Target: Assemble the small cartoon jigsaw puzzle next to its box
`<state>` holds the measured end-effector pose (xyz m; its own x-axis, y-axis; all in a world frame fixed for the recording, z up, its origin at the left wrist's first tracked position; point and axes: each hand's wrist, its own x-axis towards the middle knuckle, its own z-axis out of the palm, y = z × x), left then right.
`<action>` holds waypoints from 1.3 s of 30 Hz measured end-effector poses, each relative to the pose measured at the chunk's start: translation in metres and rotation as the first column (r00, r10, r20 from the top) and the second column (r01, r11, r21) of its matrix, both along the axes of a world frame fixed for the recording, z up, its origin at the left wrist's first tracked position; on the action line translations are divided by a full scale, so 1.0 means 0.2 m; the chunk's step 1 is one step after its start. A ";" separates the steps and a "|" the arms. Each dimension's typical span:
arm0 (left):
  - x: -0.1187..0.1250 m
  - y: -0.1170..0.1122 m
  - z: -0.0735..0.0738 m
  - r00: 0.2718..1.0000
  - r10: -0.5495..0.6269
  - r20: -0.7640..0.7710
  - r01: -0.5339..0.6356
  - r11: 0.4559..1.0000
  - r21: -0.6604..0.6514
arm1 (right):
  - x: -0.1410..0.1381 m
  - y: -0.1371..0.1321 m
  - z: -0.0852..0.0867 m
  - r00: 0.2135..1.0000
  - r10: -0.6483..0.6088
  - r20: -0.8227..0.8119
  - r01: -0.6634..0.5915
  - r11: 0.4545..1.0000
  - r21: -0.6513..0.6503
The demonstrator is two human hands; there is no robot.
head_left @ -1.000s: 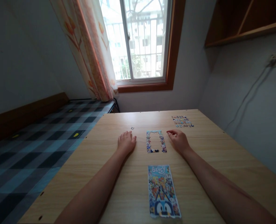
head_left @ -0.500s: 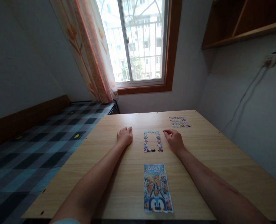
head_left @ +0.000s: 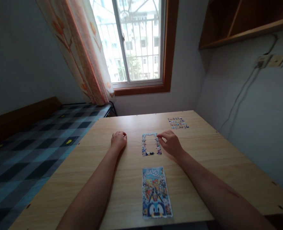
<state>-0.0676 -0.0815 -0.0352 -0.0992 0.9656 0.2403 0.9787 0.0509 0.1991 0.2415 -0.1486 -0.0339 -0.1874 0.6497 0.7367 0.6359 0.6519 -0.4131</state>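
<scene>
A jigsaw puzzle border [head_left: 143, 143] lies flat on the table, its pieces joined around a bare middle. My right hand [head_left: 170, 142] is closed in a pinch, its fingertips at the border's upper right side. Whatever sits in that pinch is too small to make out. Left of the border, my left hand [head_left: 118, 140] rests on the table with its fingers curled closed. A small dark spot shows at its fingertips, but I cannot tell what it is. Nearer to me lies a picture sheet [head_left: 156, 193] reading "Bluey", with a blue cartoon dog at its bottom.
Several loose puzzle pieces [head_left: 178, 123] are laid out in rows toward the table's far right. The wooden table [head_left: 194, 198] has a checked bed [head_left: 48, 137] along its left. A wall shelf [head_left: 229, 35] hangs at upper right, and a cord runs down the wall.
My right hand has moved left, from beside the puzzle border to its upper right side. The fingers of my left hand have curled in more. The whole view has shifted slightly.
</scene>
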 end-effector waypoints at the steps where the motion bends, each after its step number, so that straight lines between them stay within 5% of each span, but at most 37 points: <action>1: -0.01 0.00 0.01 1.000 -0.002 0.004 0.002 1.000 -0.005 | 0.00 0.00 0.00 1.000 0.011 0.016 -0.011 1.000 0.004; 8: -0.01 -0.05 0.08 0.996 -0.058 0.066 0.060 0.998 -0.034 | -0.01 -0.02 0.00 0.996 0.054 0.065 -0.054 0.999 -0.006; 13: 0.13 -0.12 0.14 0.915 -0.236 0.326 0.196 0.969 0.152 | -0.04 -0.03 0.00 0.991 0.091 0.095 -0.090 0.996 -0.020; 15: 0.21 -0.14 0.16 0.782 -0.305 0.544 0.258 0.952 0.164 | -0.04 -0.04 0.00 0.990 0.104 0.098 -0.103 0.995 -0.018; 18: 0.33 -0.19 0.16 0.490 -0.263 0.831 0.293 0.948 0.127 | -0.04 -0.05 0.01 0.988 0.117 0.102 -0.118 0.993 0.003; 21: 0.43 -0.24 0.14 0.271 -0.132 0.954 0.297 0.954 0.048 | -0.05 -0.06 0.02 0.987 0.123 0.105 -0.127 0.991 0.031; 24: 0.51 -0.28 0.10 0.134 -0.065 0.989 0.310 0.951 0.020 | -0.07 -0.09 0.03 0.989 0.116 0.096 -0.121 0.992 0.046; 39: 0.57 -0.32 0.07 0.153 -0.171 0.973 0.371 0.923 0.104 | -0.08 -0.08 0.01 0.998 0.048 0.034 -0.049 0.998 0.026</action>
<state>0.0467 -0.1451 -0.0215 0.1232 0.9910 0.0526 -0.0136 -0.0514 0.9986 0.2249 -0.1649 -0.0326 -0.2433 0.6193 0.7465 0.6164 0.6930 -0.3740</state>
